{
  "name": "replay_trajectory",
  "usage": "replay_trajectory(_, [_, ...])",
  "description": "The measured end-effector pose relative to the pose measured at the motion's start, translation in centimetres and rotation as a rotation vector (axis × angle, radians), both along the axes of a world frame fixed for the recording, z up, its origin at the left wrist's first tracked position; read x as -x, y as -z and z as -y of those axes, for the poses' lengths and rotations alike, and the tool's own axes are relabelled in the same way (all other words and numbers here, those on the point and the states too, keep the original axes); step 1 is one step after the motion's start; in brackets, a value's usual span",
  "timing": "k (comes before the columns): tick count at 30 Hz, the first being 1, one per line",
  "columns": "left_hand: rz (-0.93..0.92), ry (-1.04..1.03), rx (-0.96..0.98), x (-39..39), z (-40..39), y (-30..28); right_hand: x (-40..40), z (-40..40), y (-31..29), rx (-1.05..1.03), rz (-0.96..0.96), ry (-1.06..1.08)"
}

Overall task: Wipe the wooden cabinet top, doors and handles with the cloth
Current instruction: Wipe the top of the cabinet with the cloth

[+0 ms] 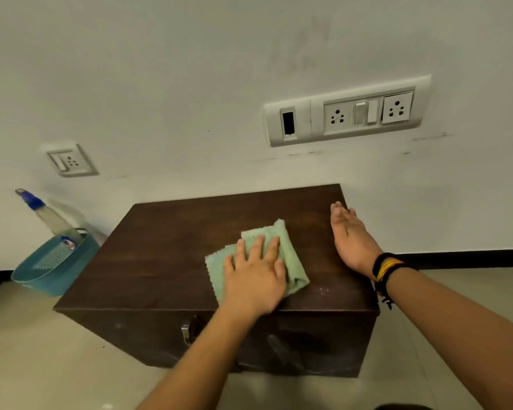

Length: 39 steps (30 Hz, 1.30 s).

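A low dark wooden cabinet stands on the floor against the white wall. A folded light green cloth lies on its top, right of the middle. My left hand lies flat on the cloth with fingers spread, pressing it to the wood. My right hand rests edge-on along the top's right side, fingers straight and together, holding nothing. A metal handle shows on the cabinet's front face, partly hidden by my left forearm.
A blue plastic basket with a spray bottle in it stands on the floor left of the cabinet, by the wall. Wall sockets sit above the cabinet; another socket is lower left. Beige tiled floor surrounds the cabinet.
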<state>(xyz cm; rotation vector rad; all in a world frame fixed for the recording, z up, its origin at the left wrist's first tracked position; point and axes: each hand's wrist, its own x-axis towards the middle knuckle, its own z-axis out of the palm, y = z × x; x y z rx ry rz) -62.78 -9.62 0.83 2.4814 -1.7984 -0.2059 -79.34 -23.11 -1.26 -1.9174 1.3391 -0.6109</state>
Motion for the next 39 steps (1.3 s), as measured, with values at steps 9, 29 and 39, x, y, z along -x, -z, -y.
replay_trajectory(9, [-0.004,-0.074,-0.035,-4.2,-0.6,0.0,1.7,-2.1,0.2,0.052,-0.171,-0.038])
replay_trajectory(29, [-0.065,-0.453,-0.030,-10.9,-3.4,-0.6,1.2,-1.9,0.0,0.091,-0.315,-0.057])
replay_trajectory(39, [0.074,0.350,0.193,0.3,-7.9,1.0,0.0,-3.6,-2.8,0.334,-0.799,-0.038])
